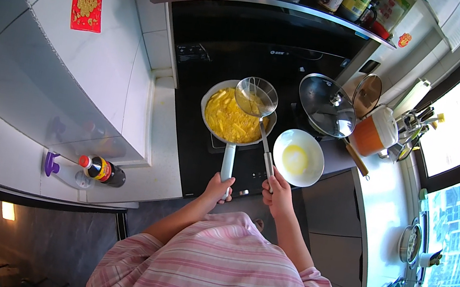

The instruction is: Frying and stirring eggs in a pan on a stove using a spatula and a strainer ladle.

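My left hand [218,188] grips the pale handle of a frying pan [229,157] on the left burner. Yellow strips of food [229,118] fry in bubbling oil across the pan. In my right hand [278,195] is the metal handle of a round wire-mesh skimmer [257,97]. Its mesh bowl hangs over the far right part of the pan, hiding some of the food; whether it touches the oil I cannot tell. Just right of the skimmer's handle stands a white bowl [311,168] with a little yellowish liquid in the bottom.
A wok with a glass lid [327,103] and wooden handle sits on the right burner. Beyond it are an orange-and-white container [373,133] and a utensil rack [413,124]. Bottles and jars line the shelf [253,2] behind. A dark sauce bottle [103,171] lies or stands on the left counter.
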Tool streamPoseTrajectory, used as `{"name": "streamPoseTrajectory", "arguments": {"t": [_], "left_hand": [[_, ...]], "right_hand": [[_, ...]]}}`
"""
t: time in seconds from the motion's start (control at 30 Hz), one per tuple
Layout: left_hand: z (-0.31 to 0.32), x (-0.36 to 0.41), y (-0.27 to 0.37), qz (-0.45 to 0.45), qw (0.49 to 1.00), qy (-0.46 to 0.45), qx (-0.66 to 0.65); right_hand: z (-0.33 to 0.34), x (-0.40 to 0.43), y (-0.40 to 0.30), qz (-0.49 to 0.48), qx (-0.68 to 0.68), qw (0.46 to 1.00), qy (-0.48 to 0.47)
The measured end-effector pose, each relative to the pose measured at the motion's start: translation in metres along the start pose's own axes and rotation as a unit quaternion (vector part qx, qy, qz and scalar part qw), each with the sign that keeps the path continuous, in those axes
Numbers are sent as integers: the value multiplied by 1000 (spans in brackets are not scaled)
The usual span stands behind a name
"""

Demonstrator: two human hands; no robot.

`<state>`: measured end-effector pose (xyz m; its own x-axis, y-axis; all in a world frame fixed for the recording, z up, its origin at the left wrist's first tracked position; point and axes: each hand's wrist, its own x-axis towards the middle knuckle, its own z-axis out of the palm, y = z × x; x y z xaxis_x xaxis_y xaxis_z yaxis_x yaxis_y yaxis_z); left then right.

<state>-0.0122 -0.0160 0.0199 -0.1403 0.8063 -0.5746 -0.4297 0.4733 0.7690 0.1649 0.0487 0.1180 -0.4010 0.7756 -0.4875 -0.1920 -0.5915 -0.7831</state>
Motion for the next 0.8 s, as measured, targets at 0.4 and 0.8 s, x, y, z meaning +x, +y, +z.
{"name": "streamPoseTrajectory", "arguments": {"t": [0.4,0.8], "left_hand": [[2,-3,3,-7,1000,4,3],[2,-2,4,-5,1000,14,5]], "right_hand": [[-2,11,2,19,26,999,-9],[12,45,16,60,-58,996,-21]]}}
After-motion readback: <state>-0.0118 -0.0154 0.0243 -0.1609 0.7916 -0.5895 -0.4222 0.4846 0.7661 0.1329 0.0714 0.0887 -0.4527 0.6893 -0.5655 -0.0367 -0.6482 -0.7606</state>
